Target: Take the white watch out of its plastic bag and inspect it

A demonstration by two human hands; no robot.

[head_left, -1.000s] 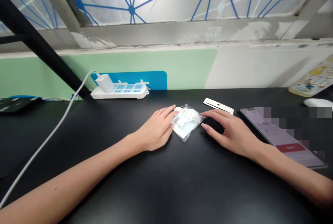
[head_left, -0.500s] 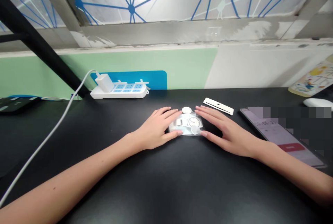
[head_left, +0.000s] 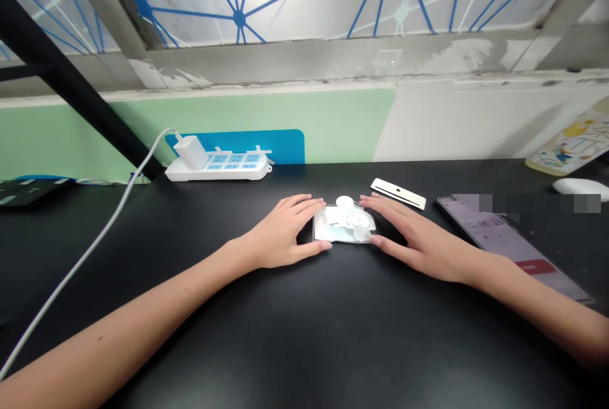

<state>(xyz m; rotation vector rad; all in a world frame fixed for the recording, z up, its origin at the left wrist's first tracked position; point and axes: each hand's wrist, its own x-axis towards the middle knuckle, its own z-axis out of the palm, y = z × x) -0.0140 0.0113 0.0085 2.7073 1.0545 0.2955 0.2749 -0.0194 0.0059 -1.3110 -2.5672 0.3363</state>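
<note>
A small clear plastic bag [head_left: 343,226] with white parts inside lies flat on the black table [head_left: 304,333]. My left hand [head_left: 285,231] rests on the table at the bag's left edge, fingers stretched out and touching it. At the bag's right edge lies my right hand [head_left: 409,234], fingers spread and fingertips against the plastic. Neither hand grips the bag. A small white round disc [head_left: 343,201] sits just behind the bag.
A white power strip [head_left: 219,167] with a plugged charger and white cable [head_left: 80,257] lies at the back left. A white flat strip [head_left: 398,193], a lit phone [head_left: 514,247], a white mouse [head_left: 580,188] and a colourful card [head_left: 571,146] lie to the right.
The bag was turned from a slanted position to lie square between my hands. My right hand moved in closer to its right edge; both hands now flank it.
</note>
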